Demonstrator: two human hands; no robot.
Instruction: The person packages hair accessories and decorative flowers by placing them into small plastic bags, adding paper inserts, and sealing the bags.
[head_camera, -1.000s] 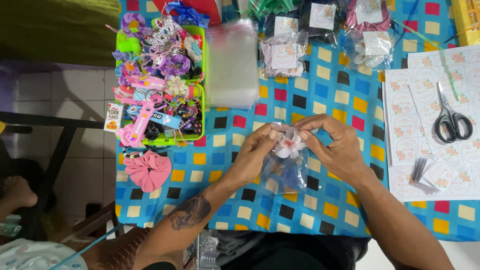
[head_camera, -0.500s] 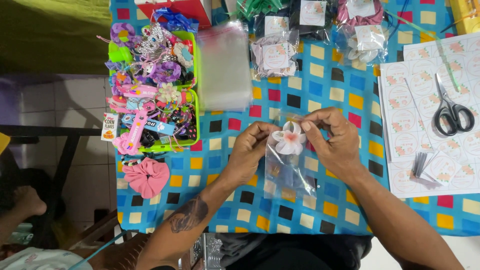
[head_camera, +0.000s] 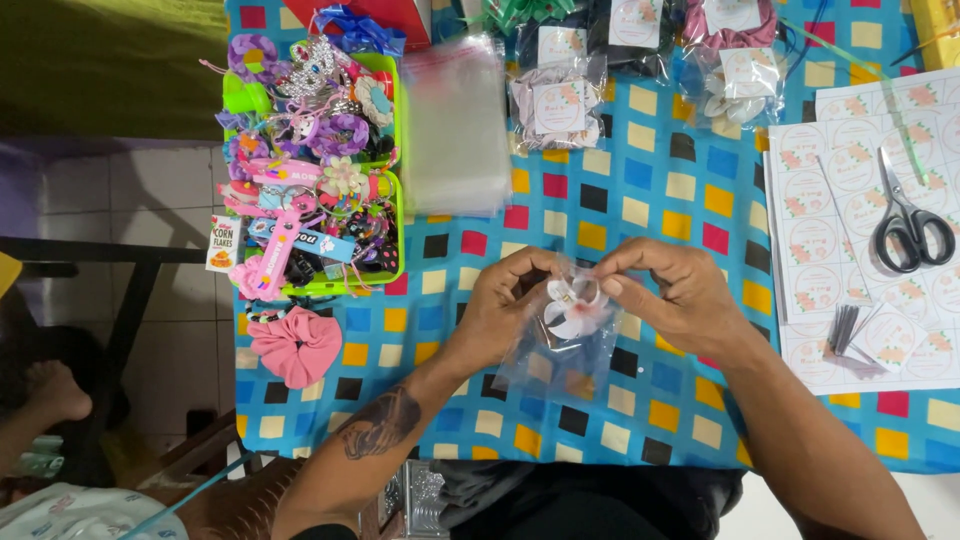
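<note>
At the middle of the table, both hands hold a small clear plastic bag (head_camera: 560, 358) over the blue checked cloth (head_camera: 640, 200). A white and pink flower hair piece (head_camera: 574, 308) sits at the bag's mouth. My left hand (head_camera: 500, 310) pinches the bag's left edge. My right hand (head_camera: 672, 296) pinches the right edge beside the flower. The bag hangs down toward me between the hands.
A green tray (head_camera: 392, 262) heaped with colourful hair accessories stands at the left, a pink scrunchie (head_camera: 296, 345) below it. A stack of clear bags (head_camera: 455, 125) lies above. Packed items (head_camera: 558, 100) line the far edge. Black scissors (head_camera: 908, 222) rest on sticker sheets (head_camera: 820, 250) at the right.
The flower piece has stayed at the bag's mouth while both hands shifted slightly along the bag's edges. The view has moved a little.
</note>
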